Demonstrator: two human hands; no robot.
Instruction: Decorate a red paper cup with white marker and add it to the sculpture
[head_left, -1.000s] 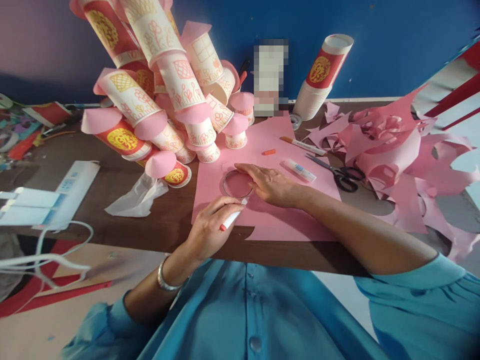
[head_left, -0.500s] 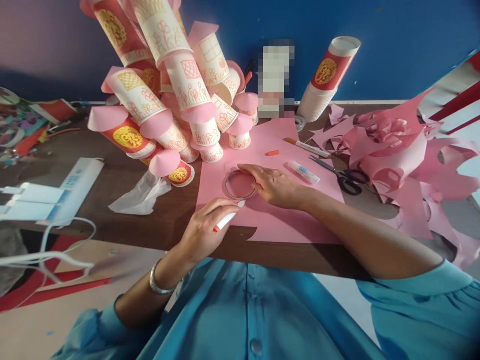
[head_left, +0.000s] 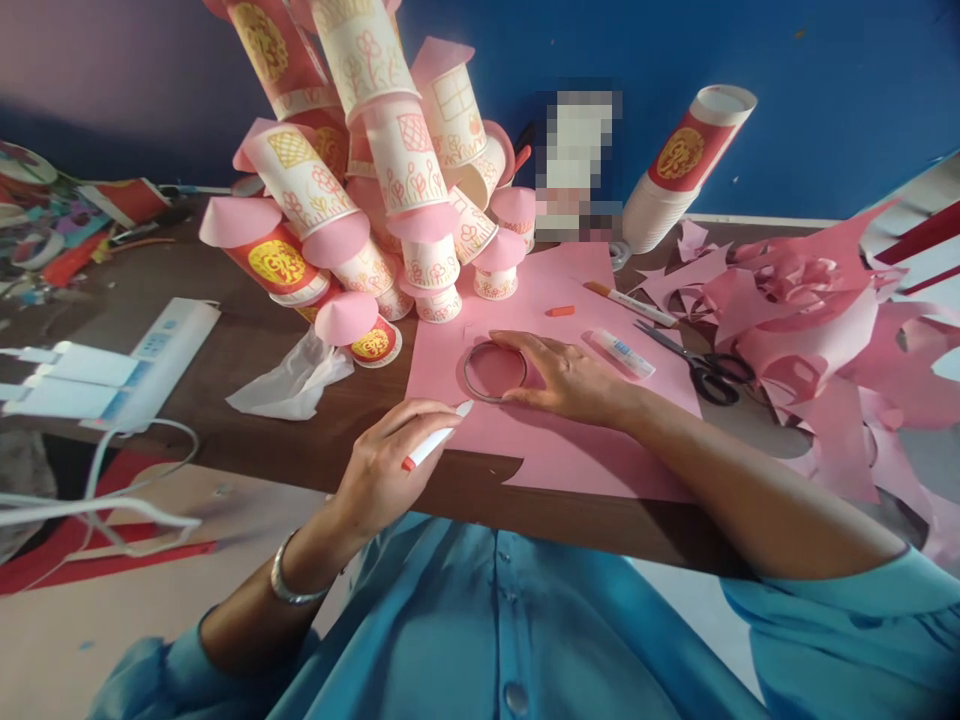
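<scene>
My left hand [head_left: 390, 455] is closed around a white marker [head_left: 429, 443] with a red end, its pale tip just short of a thin round ring [head_left: 466, 376]. The ring lies flat on a sheet of pink paper [head_left: 585, 455]. Fingers and thumb of my right hand [head_left: 574, 375] grip the ring from its right side, fingertips at the far rim and thumb at the near rim. A small orange-red cap [head_left: 559, 311], a glue stick [head_left: 621, 354] and a second marker [head_left: 634, 304] rest on or by the paper beyond my right hand.
Decorated paper cups with pink cone roofs [head_left: 412, 150] tower at the back left. Black-handled scissors [head_left: 712, 378] and pink paper scraps [head_left: 810, 290] lie right. A cup stack [head_left: 664, 200] leans at the back. A power strip [head_left: 154, 365] and crumpled white plastic [head_left: 292, 385] sit left.
My left hand has drawn back left with the marker, away from the ring. My right hand stays at the ring, its thumb now at the near rim. The whole view has shifted slightly.
</scene>
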